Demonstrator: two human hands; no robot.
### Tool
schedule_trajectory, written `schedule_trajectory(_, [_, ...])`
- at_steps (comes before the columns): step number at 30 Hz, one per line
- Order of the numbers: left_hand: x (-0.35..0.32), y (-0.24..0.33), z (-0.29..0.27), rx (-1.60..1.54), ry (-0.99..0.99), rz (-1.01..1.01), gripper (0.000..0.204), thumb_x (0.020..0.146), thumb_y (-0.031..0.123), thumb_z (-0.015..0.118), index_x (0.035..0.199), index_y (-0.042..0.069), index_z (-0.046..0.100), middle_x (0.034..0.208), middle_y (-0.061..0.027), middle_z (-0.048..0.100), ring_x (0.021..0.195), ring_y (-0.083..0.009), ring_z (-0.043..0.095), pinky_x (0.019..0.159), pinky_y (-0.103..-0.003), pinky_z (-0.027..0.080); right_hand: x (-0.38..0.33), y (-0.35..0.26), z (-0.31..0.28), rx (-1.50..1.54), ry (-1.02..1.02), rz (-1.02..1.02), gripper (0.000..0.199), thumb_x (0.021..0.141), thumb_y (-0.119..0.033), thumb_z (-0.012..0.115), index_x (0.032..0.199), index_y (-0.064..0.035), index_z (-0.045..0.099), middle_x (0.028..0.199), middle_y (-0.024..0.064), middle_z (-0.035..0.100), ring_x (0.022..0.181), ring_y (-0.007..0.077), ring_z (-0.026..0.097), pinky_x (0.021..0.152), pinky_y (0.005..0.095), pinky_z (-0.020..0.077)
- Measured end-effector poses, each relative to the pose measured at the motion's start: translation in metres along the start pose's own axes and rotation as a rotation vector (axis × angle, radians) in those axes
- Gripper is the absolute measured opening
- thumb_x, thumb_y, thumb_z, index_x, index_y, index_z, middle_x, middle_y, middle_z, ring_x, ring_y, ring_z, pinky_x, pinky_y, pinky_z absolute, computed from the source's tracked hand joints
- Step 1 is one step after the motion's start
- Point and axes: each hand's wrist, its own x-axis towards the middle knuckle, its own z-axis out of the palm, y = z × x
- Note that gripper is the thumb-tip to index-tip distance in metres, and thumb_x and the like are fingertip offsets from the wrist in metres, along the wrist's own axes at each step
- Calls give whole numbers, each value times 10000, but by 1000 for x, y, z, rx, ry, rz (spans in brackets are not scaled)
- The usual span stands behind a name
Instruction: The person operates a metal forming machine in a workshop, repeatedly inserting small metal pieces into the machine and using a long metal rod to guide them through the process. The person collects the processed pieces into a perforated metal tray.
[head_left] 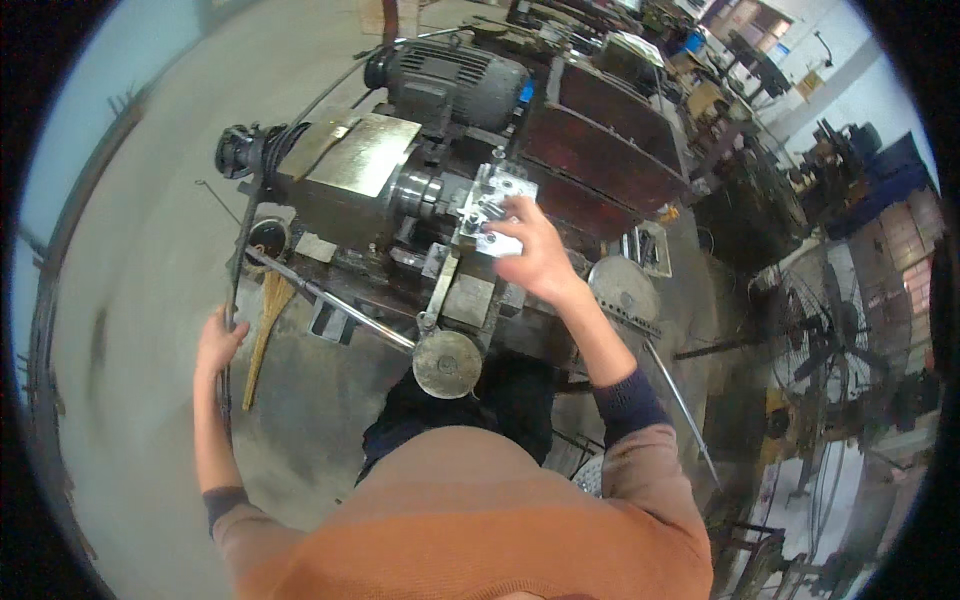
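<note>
My left hand (220, 340) is closed around a long dark bar (237, 280), which runs up along the left end of a lathe-like machine (335, 205). Over the machine's right part, my right hand (535, 250) reaches to a bright metal fixture (515, 188). Its fingers are bent and spread, with the thumb apart from them, and the fingertips are at the fixture. Whether they touch a small part there is hard to see. Facing the fixture from the left is a round steel spindle nose (418, 193). Nearer me sits a round metal handwheel (447, 364).
A grey motor (455, 82) stands behind the machine, beside a rusty metal box (600, 140). A steel rod (345, 308) slants across the machine's front. At left hangs a yellowish brush or broom (262, 335). A large fan (830, 330) stands at right, with a round metal disc (622, 287) nearer.
</note>
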Motion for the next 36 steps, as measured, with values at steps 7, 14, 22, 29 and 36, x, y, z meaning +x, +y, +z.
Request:
schedule_trajectory(7, [-53,-43,-2,33,-36,-99,385,777,274,628,994,-40,574,769,-207,622,753,-364,611,685,-415,467,73,25,72,-381,-385,38,260,527,-137,612,746,-17,685,940,191,533,910,338,528,788,370,457])
schedule_trajectory(14, [-58,-45,11,253,152,-110,329,766,245,631,893,-50,561,817,-280,591,812,-444,568,713,-459,455,79,40,77,-228,-410,8,280,544,-163,630,795,-70,713,975,183,561,920,322,541,782,374,468])
schedule_trajectory(22, [-54,-44,12,311,194,-100,236,747,189,622,828,-28,582,770,-251,595,773,-431,572,698,-479,451,101,33,82,45,-348,183,179,561,-147,586,600,28,578,637,192,544,616,346,545,582,401,435])
schedule_trajectory(29, [-28,-66,-44,688,220,-140,130,705,147,612,759,30,596,721,-168,605,719,-356,594,623,-431,463,94,22,91,-24,-26,259,221,573,-211,586,593,10,580,893,228,597,909,335,578,726,353,446])
schedule_trajectory(36, [59,-168,-110,1004,389,215,79,691,118,582,750,69,563,685,-122,585,677,-301,593,630,-410,471,96,40,98,-50,-60,184,196,566,-207,609,643,-27,611,925,186,611,867,338,579,744,364,465])
